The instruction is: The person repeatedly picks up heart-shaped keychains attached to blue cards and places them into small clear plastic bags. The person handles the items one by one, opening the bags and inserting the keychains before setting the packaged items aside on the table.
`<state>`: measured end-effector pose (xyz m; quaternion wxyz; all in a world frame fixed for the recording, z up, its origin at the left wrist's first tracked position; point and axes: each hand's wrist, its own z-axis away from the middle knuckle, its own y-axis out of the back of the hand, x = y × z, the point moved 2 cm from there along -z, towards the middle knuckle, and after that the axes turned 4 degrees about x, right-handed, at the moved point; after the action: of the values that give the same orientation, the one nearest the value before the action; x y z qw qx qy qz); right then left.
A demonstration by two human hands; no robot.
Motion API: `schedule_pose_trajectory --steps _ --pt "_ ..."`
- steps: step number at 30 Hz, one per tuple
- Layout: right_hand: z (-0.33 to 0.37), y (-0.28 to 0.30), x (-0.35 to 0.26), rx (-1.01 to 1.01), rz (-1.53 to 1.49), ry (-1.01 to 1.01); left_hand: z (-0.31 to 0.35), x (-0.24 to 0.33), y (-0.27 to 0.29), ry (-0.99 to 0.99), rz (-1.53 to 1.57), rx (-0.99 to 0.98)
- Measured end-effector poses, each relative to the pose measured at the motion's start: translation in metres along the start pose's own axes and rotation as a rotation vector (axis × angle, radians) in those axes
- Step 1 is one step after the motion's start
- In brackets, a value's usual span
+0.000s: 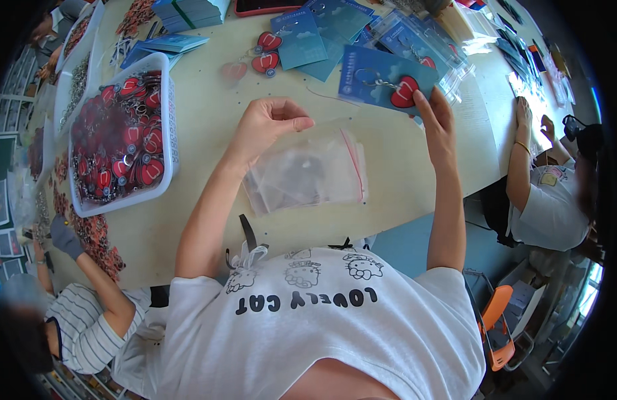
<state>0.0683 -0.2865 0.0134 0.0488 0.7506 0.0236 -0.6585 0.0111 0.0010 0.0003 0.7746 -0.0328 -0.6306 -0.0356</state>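
My right hand (436, 119) grips the right end of a blue card (362, 85) between thumb and fingers. On the card lies a keychain with a red heart charm (406, 92), a silver chain and a ring. My left hand (272, 127) is closed in a pinch above the table; whether anything thin is between its fingertips I cannot make out. Just below it lies a stack of clear plastic zip bags (305, 177) with a red strip at the right edge.
At left stands a white basket (167, 133) full of red heart keychains. Loose heart keychains (265, 61), blue cards (298, 37) and filled clear bags (448, 57) lie at the far side. Co-workers sit left (88, 327) and right (552, 200).
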Motion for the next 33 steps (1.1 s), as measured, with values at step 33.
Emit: schedule_pose_trajectory --steps 33 --pt "-0.030 0.014 -0.022 -0.221 0.228 -0.092 -0.004 0.012 -0.001 -0.009 0.056 -0.092"
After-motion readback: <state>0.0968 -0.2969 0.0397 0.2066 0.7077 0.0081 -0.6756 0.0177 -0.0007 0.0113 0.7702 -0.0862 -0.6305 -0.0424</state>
